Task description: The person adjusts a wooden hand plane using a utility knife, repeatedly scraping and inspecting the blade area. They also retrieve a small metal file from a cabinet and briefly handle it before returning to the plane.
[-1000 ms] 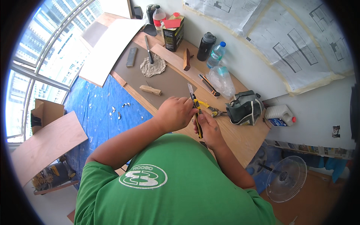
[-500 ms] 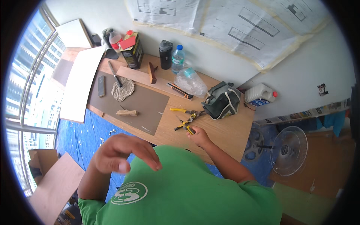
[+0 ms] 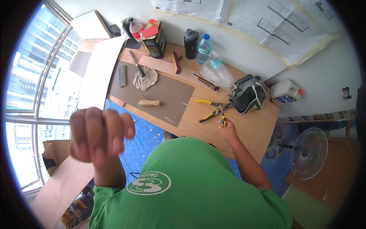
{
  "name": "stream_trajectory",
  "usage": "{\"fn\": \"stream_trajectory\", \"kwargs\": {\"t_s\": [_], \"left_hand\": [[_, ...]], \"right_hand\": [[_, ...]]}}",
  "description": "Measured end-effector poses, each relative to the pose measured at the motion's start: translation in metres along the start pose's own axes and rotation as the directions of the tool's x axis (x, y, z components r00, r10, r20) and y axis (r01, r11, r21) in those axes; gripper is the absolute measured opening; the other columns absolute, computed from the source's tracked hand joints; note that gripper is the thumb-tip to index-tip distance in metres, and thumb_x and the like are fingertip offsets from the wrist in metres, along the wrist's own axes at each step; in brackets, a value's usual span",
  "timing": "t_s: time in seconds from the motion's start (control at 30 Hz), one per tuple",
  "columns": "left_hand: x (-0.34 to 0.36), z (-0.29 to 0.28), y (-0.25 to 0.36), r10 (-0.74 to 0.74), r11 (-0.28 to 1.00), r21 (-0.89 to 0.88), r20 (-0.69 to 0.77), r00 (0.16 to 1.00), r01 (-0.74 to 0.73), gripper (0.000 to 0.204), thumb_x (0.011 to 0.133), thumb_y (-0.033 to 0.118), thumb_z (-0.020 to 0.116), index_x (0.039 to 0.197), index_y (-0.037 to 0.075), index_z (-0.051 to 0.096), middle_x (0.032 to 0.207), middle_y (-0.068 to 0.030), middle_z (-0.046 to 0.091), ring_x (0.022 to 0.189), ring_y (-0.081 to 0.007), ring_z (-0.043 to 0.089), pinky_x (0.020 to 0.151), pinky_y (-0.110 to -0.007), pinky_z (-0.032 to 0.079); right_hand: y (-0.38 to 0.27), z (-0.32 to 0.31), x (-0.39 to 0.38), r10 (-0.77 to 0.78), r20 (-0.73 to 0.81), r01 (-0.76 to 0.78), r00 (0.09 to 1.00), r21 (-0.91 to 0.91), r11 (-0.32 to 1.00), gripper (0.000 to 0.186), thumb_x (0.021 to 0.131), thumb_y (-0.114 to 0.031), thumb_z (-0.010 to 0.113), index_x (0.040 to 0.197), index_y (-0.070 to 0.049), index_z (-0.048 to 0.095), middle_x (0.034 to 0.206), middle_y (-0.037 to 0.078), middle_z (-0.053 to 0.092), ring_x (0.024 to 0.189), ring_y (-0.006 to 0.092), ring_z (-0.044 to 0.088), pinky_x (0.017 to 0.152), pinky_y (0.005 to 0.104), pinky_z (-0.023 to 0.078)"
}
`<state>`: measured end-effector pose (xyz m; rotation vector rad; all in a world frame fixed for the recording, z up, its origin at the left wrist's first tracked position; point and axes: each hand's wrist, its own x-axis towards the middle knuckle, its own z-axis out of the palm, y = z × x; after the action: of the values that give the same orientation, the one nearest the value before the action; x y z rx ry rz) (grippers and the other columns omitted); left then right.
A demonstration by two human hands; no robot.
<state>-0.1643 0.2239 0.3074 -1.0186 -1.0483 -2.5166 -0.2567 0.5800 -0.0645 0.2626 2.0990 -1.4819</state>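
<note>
My right hand [image 3: 228,131] grips a slim tool with a yellow-and-black handle [image 3: 224,121] and a thin metal tip, perhaps a screwdriver; its kind is not clear. The tool points away from me, over a pair of yellow-handled snips [image 3: 205,102] lying spread on the wooden table. Raised close to the camera at the left, my left hand [image 3: 101,135] is slightly blurred. Its fingers bend loosely downward with gaps between them, and nothing shows in them. Beyond the snips sits a dark grey tool bag [image 3: 249,93].
On the table [image 3: 244,143] lie a carved wood piece [image 3: 150,103], a chisel-like tool [image 3: 137,64] on a crumpled cloth [image 3: 146,81], a sharpening stone [image 3: 122,76], a wooden plane [image 3: 176,63] and a utility knife [image 3: 206,82]. Bottles [image 3: 204,49] stand behind. A fan [image 3: 309,152] is at right.
My left hand has moved left and up, its fingers now bent down. My right hand has turned the tool more upright. The view has shifted, so the table appears further right.
</note>
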Motion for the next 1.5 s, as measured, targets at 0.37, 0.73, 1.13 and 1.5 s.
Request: {"fn": "stream_trajectory", "kwargs": {"t_s": [0.37,0.73,1.13,1.5], "left_hand": [[-0.396,-0.133,-0.004,-0.019,-0.242,0.076,-0.997,0.074,0.967,0.032,0.094,0.020,0.070,0.117,-0.002,0.072,0.104,-0.0143,0.077,0.099,-0.0196,0.073,0.088,-0.033,0.056],[-0.594,0.109,0.019,0.125,-0.453,-0.348,-0.936,-0.328,0.821,0.030,0.087,0.017,0.072,0.110,-0.001,0.075,0.095,-0.0121,0.076,0.088,-0.0213,0.072,0.079,-0.036,0.058],[-0.520,0.027,0.027,0.036,-0.008,-0.525,-0.851,-0.524,0.851,0.045,0.092,0.022,0.071,0.132,0.001,0.067,0.106,-0.0107,0.075,0.088,-0.0183,0.071,0.078,-0.033,0.055],[-0.511,0.009,0.027,0.009,-0.103,-0.453,-0.891,-0.454,0.886,0.051,0.090,0.027,0.076,0.133,0.001,0.067,0.104,-0.0107,0.075,0.087,-0.0175,0.070,0.081,-0.034,0.055]], "right_hand": [[-0.064,0.045,0.168,-0.340,0.241,0.354,0.909,-0.877,0.324,0.043,0.094,-0.016,0.065,0.137,-0.020,0.063,0.139,0.015,0.055,0.119,0.0365,0.061,0.097,0.0452,0.055],[-0.062,0.047,0.233,-0.309,0.299,0.331,0.903,-0.942,0.055,0.058,0.103,-0.011,0.047,0.158,-0.029,0.039,0.141,0.015,0.055,0.115,0.0354,0.065,0.101,0.0449,0.054],[-0.053,0.042,0.244,-0.382,0.336,0.401,0.861,-0.910,0.105,0.063,0.095,-0.004,0.054,0.154,-0.024,0.045,0.124,0.015,0.059,0.110,0.0351,0.066,0.092,0.0444,0.057],[-0.056,0.039,0.240,-0.357,0.318,0.394,0.879,-0.904,0.165,0.060,0.096,-0.005,0.053,0.153,-0.024,0.045,0.141,0.015,0.056,0.115,0.0365,0.065,0.095,0.0449,0.056]]}}
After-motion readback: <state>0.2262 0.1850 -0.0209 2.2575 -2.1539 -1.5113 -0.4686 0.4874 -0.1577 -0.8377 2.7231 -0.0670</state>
